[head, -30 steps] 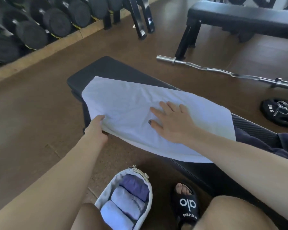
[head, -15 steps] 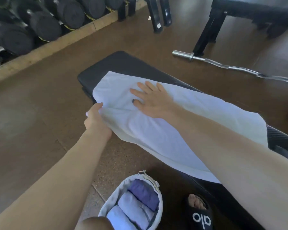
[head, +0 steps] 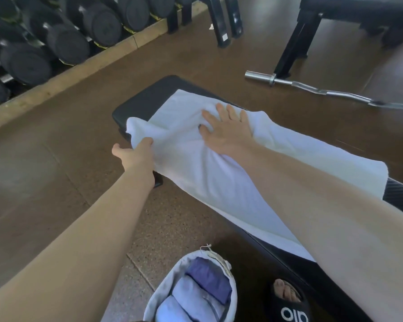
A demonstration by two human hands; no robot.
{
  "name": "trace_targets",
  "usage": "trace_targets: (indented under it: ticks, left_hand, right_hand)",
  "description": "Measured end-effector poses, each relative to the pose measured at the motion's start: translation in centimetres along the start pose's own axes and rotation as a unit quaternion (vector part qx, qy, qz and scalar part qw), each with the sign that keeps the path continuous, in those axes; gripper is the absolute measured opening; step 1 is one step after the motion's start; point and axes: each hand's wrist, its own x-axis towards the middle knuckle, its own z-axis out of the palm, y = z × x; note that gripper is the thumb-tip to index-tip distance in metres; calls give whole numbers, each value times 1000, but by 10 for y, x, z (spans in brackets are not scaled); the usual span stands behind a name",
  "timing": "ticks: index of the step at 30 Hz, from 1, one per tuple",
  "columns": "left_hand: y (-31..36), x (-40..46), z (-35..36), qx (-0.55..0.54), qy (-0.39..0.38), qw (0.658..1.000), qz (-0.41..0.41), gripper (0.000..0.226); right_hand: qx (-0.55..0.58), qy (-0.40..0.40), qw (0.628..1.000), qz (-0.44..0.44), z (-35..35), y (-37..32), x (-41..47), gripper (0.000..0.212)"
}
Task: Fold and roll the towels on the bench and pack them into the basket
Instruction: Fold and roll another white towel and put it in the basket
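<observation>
Left hand [head: 135,154] pinches the creased white towel's [head: 196,168] edge at the worktop's [head: 147,98] end; right hand [head: 226,131] presses flat on it.

Your right hand [head: 226,131] presses flat on the white towel [head: 196,163] spread across the worktop [head: 147,98]. Your left hand [head: 135,154] grips its near edge. The basket [head: 230,296] holds rolled towels [head: 196,296].

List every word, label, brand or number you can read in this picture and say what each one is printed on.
"alo", in white letters, seen upside down from this view: on the strap of the black slide sandal.
A small white sticker on the black upright post near the dumbbell rack: too blurred to read.
Nothing readable shows on the white towel, the basket or the dumbbells.
</observation>
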Motion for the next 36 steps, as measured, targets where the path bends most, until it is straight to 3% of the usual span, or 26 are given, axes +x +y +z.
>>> trace_targets:
  ticks: [3,5,8,10,12,15,19,21,25,29,31,34,36]
  left_hand:
    - [-3,-13,3,95,-1,995,32,89]
    - [-9,-24,8,226,16,970,89,88]
    - [-23,-53,11,406,-2,863,300,81]
    - [-33,-77,12,448,-67,765,457,64]
    - [-44,-105,16,459,-145,697,531,47]
    - [-60,-145,22,480,-219,653,543,40]
    - [-75,-181,17,498,-263,591,578,46]
    - [-81,-197,11,494,-326,559,581,44]
    - [-84,-224,-2,514,-411,524,542,49]
    - [-81,-244,-9,563,-418,476,531,30]
    - [-82,-252,-13,575,-426,474,513,26]
    - [-81,-260,-18,572,-439,500,480,17]
    - [-83,-262,-20,579,-431,503,475,18]
  right_hand:
    - [13,3,1000,21,1,-2,1,59]
    - [13,40,999,24,2,-1,-7,60]
    - [-38,125,990,-53,-1,12,-41,57]
    - [-48,160,980,-108,-6,26,-73,55]
    - [-37,181,974,-129,-15,43,-111,51]
    - [-40,152,982,-103,-29,70,-172,40]
    - [-18,55,998,-18,-41,104,-232,20]
    - [15,7,1000,9,-48,114,-254,15]
    - [55,-106,993,13,-63,117,-285,15]
    - [112,-187,976,9,-73,116,-305,18]
    - [144,-202,969,12,-74,117,-309,27]
    - [220,-198,955,8,-72,118,-314,32]
    - [208,-185,960,-2,-71,121,-315,40]
